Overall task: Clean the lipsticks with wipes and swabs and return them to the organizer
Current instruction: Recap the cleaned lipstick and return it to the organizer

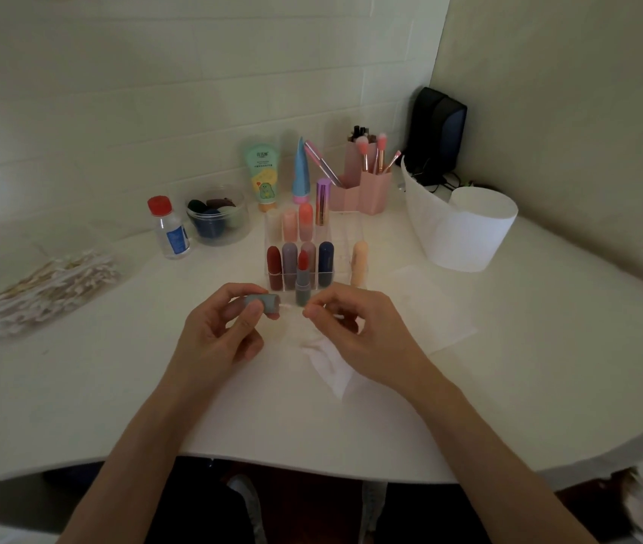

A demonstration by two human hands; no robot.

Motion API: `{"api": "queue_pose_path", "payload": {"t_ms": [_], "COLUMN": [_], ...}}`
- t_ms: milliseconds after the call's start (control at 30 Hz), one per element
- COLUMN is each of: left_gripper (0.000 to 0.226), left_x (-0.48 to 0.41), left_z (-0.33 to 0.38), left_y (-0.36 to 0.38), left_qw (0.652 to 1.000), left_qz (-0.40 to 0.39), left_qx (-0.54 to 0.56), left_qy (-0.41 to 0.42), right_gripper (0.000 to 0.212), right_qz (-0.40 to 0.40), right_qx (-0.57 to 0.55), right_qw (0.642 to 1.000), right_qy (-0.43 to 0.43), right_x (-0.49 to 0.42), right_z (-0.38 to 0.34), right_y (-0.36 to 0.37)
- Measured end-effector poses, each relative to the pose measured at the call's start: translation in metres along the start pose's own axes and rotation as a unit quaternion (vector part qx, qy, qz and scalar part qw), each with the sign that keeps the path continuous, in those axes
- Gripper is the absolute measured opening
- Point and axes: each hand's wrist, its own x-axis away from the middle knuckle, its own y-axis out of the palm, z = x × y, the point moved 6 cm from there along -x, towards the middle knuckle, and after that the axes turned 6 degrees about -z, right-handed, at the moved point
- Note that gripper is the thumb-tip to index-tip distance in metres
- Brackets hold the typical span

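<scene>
My left hand (221, 331) grips a grey-blue lipstick cap (264, 303) lying sideways, its open end facing right. My right hand (355, 331) pinches a cotton swab (290, 307) whose pale tip points at the cap's opening. The uncapped lipstick (303, 280) with a red bullet stands upright on the table just behind my hands. A clear organizer (345, 239) behind it holds several capped lipsticks in two rows. A peach lipstick (359, 267) stands at the organizer's right edge. A crumpled white wipe (327, 361) lies under my right hand.
A pile of cotton swabs (53, 290) lies at the left. A red-capped bottle (170, 229), a sponge jar (217, 215), two tubes, a pink brush holder (367, 186) and a roll of white wipes (465, 229) stand at the back. A flat wipe sheet (441, 316) lies right.
</scene>
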Motion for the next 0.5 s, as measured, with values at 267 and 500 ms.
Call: {"api": "queue_pose_path", "payload": {"t_ms": [267, 500], "left_gripper": [0.018, 0.033], "left_x": [0.001, 0.000], "left_z": [-0.003, -0.002], "left_y": [0.002, 0.004], "left_qw": [0.999, 0.996], "left_qz": [0.012, 0.004], "left_qx": [-0.003, -0.082], "left_qy": [-0.037, -0.016], "right_gripper": [0.007, 0.004], "right_qz": [0.077, 0.141], "right_qx": [0.203, 0.244], "right_qw": [0.963, 0.922], "right_qy": [0.158, 0.264], "right_x": [0.008, 0.026], "right_z": [0.064, 0.091], "right_y": [-0.068, -0.097]}}
